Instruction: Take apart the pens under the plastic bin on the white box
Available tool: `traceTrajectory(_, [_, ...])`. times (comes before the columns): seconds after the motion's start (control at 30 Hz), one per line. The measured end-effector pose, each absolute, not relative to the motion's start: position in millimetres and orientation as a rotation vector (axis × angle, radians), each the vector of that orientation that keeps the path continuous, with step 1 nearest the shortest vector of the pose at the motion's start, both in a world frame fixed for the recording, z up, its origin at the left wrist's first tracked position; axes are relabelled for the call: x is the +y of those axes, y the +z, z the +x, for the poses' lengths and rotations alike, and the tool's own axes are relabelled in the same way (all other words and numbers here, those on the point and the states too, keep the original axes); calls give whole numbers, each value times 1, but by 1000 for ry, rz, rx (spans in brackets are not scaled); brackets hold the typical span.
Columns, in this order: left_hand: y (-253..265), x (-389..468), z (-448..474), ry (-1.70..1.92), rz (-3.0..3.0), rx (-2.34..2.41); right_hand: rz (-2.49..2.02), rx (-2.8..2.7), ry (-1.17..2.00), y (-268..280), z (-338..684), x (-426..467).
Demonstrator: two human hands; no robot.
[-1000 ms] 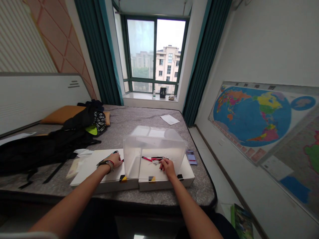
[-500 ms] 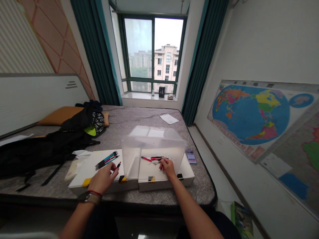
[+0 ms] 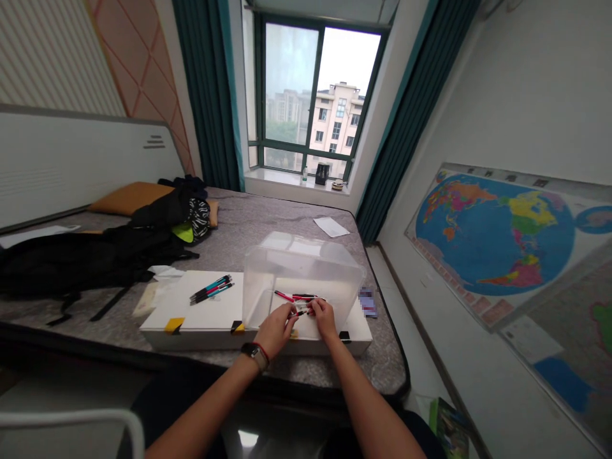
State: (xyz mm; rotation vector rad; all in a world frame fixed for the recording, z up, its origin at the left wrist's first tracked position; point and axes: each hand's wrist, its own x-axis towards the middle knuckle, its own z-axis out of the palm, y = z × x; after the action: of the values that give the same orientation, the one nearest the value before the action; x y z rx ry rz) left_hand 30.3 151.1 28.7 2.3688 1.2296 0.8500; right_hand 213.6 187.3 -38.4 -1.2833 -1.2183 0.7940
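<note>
Head view: both hands meet at the mouth of a clear plastic bin (image 3: 306,274) lying on its side on a white board (image 3: 201,315), left hand (image 3: 275,328) and right hand (image 3: 325,317) each pinching at a small cluster of pens (image 3: 299,299) on the bin's lower wall. Pens are slim, red and black; they look light, stiff and prone to roll, best taken mid-barrel. More pens (image 3: 211,289) lie at 9 o'clock of the bin.

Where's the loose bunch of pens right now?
In the head view, the pens lie on the white board, left of the clear plastic box and apart from both hands.
</note>
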Motion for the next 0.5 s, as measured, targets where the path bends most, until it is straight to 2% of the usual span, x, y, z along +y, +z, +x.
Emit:
traceTrajectory(0.2, [1, 200, 49, 797, 2564, 1261, -1398, -1369, 626, -34, 213, 186])
traceTrajectory(0.5, [-17, 202, 41, 869, 2584, 1243, -1472, -1535, 591, -37, 210, 187])
